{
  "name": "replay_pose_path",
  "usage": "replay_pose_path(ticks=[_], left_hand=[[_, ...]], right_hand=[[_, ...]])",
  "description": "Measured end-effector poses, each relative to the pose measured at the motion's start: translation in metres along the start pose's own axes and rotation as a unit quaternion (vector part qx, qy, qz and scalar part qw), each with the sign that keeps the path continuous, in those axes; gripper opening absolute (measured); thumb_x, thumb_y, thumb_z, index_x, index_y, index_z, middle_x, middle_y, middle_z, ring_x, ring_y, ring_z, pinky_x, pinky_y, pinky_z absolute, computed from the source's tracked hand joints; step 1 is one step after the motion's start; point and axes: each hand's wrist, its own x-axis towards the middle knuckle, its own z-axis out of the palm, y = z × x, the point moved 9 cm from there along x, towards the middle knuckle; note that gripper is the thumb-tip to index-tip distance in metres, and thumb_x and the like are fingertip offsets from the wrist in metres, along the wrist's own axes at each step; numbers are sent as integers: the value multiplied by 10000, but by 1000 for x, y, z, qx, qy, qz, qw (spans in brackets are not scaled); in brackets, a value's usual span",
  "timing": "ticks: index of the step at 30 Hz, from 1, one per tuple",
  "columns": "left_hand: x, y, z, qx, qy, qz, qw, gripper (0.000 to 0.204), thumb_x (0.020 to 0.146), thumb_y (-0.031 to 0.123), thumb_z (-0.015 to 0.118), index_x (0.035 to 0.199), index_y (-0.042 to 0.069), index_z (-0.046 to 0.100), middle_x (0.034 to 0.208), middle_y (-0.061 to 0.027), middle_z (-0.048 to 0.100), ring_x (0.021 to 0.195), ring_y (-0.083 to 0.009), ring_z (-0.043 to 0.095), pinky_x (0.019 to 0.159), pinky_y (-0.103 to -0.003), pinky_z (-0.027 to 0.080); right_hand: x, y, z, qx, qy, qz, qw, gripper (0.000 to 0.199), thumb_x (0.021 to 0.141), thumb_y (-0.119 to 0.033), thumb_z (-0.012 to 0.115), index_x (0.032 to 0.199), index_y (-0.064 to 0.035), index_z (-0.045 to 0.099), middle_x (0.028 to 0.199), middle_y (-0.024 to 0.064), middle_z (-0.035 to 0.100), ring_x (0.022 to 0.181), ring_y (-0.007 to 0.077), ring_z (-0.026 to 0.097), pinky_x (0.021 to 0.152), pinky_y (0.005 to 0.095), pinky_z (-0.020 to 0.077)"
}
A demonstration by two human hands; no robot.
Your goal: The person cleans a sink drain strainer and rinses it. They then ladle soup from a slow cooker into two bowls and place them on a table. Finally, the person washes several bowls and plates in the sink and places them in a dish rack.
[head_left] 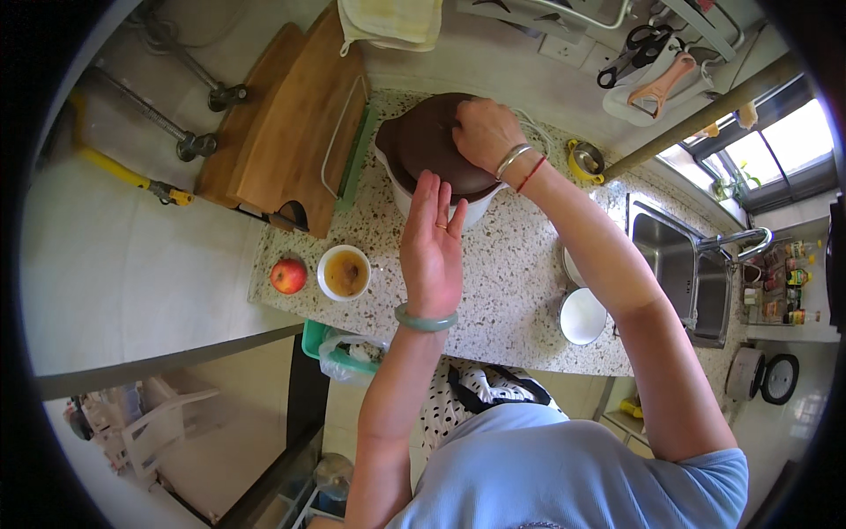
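Hidden: the right hand [483, 132] covers the knob of the brown lid [427, 141], so I cannot see the knob itself; the fingers are curled down onto the lid top.
Cut off: the white pot [467, 210] under the lid shows only its lower rim, upper centre of the frame.
Left hand: the left hand [432, 242] is flat and open, fingers together, holding nothing, just in front of the pot.
Count: one red apple [288, 275], one cup with brown liquid [344, 272], one white bowl [582, 315], two wooden cutting boards [291, 123].
Hard to make out: the small yellow item [584, 160] right of the pot.
Surface: speckled stone counter [502, 282], with steel sink [679, 264] at right.
Room: a kitchen, window [775, 150] at upper right.
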Motion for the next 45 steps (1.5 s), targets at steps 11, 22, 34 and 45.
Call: replay_pose_path(ticks=[11, 22, 34, 45], left_hand=[[17, -3, -11, 33, -13, -28, 999, 463, 987, 249, 421, 1372, -4, 377, 1434, -99, 360, 1326, -204, 338, 1121, -387, 288], [19, -2, -16, 42, -32, -42, 998, 461, 992, 250, 398, 1373, -7, 372, 1415, -126, 387, 1319, -217, 355, 1121, -389, 288], [-24, -90, -10, 158, -95, -193, 964, 491, 965, 230, 477, 1397, 41, 342, 1378, -146, 437, 1288, -247, 407, 1056, -374, 346], [-116, -292, -89, 355, -101, -453, 812, 650, 904, 231, 597, 1447, 159, 248, 1384, -96, 403, 1275, -272, 386, 926, -561, 416]], right_hand=[[6, -4, 21, 1, -49, 24, 998, 200, 782, -199, 594, 831, -17, 659, 876, 193, 651, 840, 362, 632, 749, 443, 519], [4, -7, 24, 34, -20, 7, 999, 195, 771, -161, 601, 834, 8, 674, 887, 205, 651, 841, 360, 643, 745, 424, 528], [-132, 101, -41, 598, 22, 191, 778, 473, 981, -392, 439, 1138, 21, 608, 1066, 101, 664, 885, 153, 652, 760, 252, 512], [-483, 262, 86, 252, 113, 495, 824, 479, 861, -300, 640, 1181, 48, 564, 1073, 192, 644, 916, 239, 651, 791, 327, 517]])
